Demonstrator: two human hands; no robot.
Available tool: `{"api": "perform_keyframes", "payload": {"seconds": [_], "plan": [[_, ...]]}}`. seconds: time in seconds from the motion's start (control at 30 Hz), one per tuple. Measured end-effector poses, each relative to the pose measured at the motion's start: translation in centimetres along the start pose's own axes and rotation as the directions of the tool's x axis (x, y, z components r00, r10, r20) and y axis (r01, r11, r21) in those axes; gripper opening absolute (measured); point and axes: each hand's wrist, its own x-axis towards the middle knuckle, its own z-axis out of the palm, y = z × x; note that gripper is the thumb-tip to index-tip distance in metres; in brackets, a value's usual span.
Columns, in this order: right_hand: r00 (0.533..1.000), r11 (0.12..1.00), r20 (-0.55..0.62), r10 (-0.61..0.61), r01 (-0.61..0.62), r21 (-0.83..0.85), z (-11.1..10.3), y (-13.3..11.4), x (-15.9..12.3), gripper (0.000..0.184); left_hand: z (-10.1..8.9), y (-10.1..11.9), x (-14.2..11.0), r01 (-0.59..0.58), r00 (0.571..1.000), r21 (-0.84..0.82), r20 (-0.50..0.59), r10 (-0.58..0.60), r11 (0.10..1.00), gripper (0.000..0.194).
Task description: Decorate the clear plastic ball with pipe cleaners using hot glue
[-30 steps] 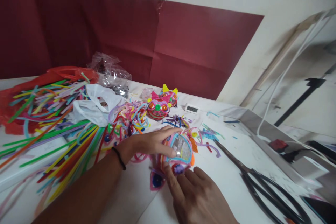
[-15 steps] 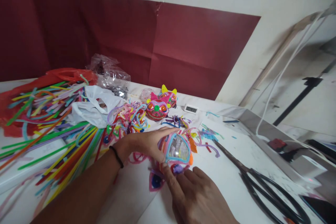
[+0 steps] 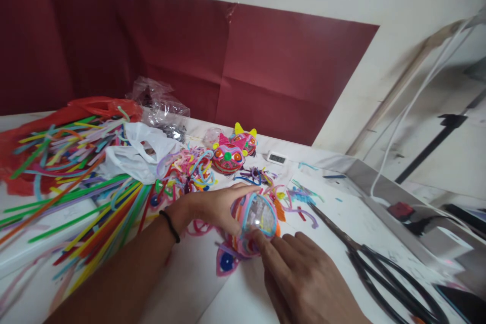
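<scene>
A clear plastic ball [image 3: 260,215] trimmed with pink, blue and orange pipe cleaners rests on the white table. My left hand [image 3: 218,211] is closed around its left and far side, thumb on the near left. My right hand [image 3: 299,268] is closed at the near right of the ball, the index fingertip pressed on its near edge and the other fingers curled; its thumb is hidden. A pink pipe-cleaner piece with a dark blue centre [image 3: 227,262] juts out at the near left of the ball. Short curled pipe cleaners [image 3: 283,195] lie just behind it.
Large black-handled scissors [image 3: 359,250] lie to the right. Long pipe cleaners [image 3: 110,207], a white plastic bag [image 3: 142,147] and a red bag [image 3: 76,109] spread over the left. Two decorated animal heads [image 3: 229,157] and a small digital clock [image 3: 277,158] stand at the back.
My right index finger has moved right from the ball's left side to its near edge. The ball has turned slightly, and its purple tuft is out of sight. My left hand keeps its hold.
</scene>
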Motion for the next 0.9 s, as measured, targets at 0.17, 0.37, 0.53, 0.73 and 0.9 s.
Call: {"api": "perform_keyframes", "payload": {"seconds": [0.17,0.37,0.53,0.73,0.9], "plan": [[1.0,1.0,0.013,0.0,-0.001,0.03,0.02,0.12,0.05,0.033,0.07,-0.31,0.05,-0.011,1.0,0.001,-0.009,0.011,1.0,0.108],[0.996,0.992,0.076,0.047,-0.056,0.109,-0.18,0.04,0.25,0.035,0.09,-0.18,0.06,0.018,1.0,-0.013,-0.008,-0.019,1.0,0.11],[0.99,0.976,0.118,0.08,-0.102,0.192,-0.28,0.18,0.13,0.036,0.04,0.07,0.01,0.034,0.999,-0.026,0.003,-0.034,0.999,0.113],[0.991,0.981,0.116,0.07,-0.09,0.173,-0.29,0.41,0.03,0.036,0.04,0.22,0.06,0.044,0.999,-0.028,0.006,-0.044,0.999,0.112],[0.998,0.999,0.057,0.001,-0.004,0.047,-0.14,0.75,0.43,0.031,0.11,0.02,0.05,0.012,1.0,-0.026,-0.011,-0.012,1.0,0.109]]}}
